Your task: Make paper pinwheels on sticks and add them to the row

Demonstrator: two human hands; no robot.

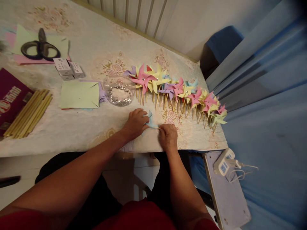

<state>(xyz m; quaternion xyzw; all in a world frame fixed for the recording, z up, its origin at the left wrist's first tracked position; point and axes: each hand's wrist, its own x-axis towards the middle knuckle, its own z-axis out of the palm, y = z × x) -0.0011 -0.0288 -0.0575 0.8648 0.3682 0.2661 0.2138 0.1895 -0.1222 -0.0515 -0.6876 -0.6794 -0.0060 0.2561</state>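
Blue paper pinwheel [150, 120]: this part is lying between my two hands, close to the near edge of the cloth-covered table [88, 131]. My left hand [137, 123] is holding the paper, with the fingers curling over its left side and the thumb pressing near the lower edge. My right hand [168, 135] is closing narrowly, thumb against forefinger, and is pinching a thin pale stick [156, 127] at the right side of the paper. My fingers are hiding the rest of the stick, so I cannot tell its full extent.

Beyond my hands, a row of assembled pinwheels [177, 87] in pink, yellow, purple, blue and green is running toward the right end of the table. Their sticks are extending toward my side.

A clear round dish [120, 81] is sitting just beyond my left hand and is containing shiny metallic beads [121, 101]. Left of it, green paper squares [79, 94] are lying stacked, with purple paper [102, 93] projecting from under them. Small white boxes [62, 66] are standing near the black-handled scissors [41, 49], which are resting on coloured sheets [56, 41]. At far left, loose yellowish sticks [28, 113] are lying beside a purple box [11, 92].
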